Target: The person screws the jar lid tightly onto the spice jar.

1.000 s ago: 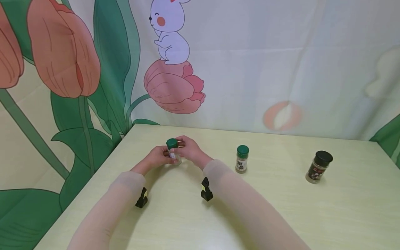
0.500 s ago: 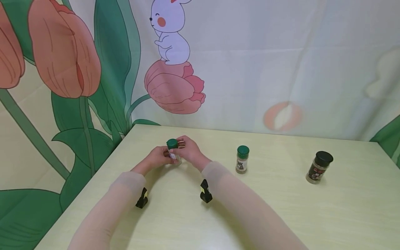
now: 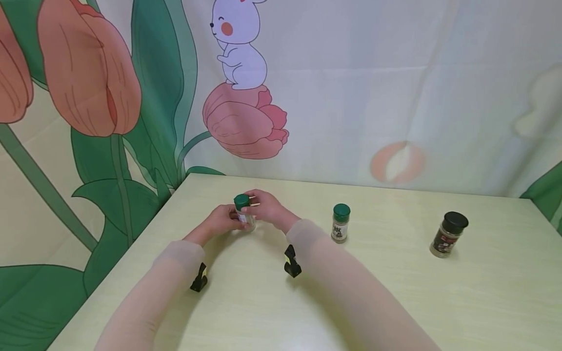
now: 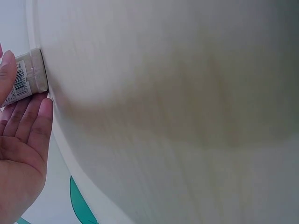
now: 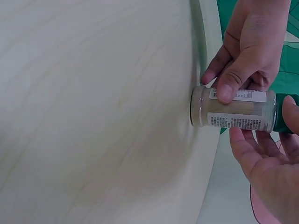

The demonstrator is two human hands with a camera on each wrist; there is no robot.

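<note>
Near the far left of the table, a small clear spice jar (image 3: 251, 222) with a green cap (image 3: 241, 201) stands upright between both hands. My left hand (image 3: 221, 219) grips its body, thumb on one side and fingers round the other. The right hand (image 3: 269, 208) has its thumb and fingers at the cap. In the right wrist view the jar (image 5: 236, 109) shows pale powder and printed labels, with the right thumb pressed on the cap (image 5: 281, 114). Only the jar's lower part (image 4: 33, 72) with a barcode label shows in the left wrist view.
A second green-capped spice jar (image 3: 340, 225) stands right of the hands. Further right is a black-capped jar (image 3: 447, 235) with a dark label. The pale table (image 3: 386, 292) backs onto a printed curtain (image 3: 333, 107). Each wrist carries a black camera mount (image 3: 199, 278).
The right hand has turned slightly at the cap, its wrist and mount rising a little to the right. The left hand and the jar hold their place.
</note>
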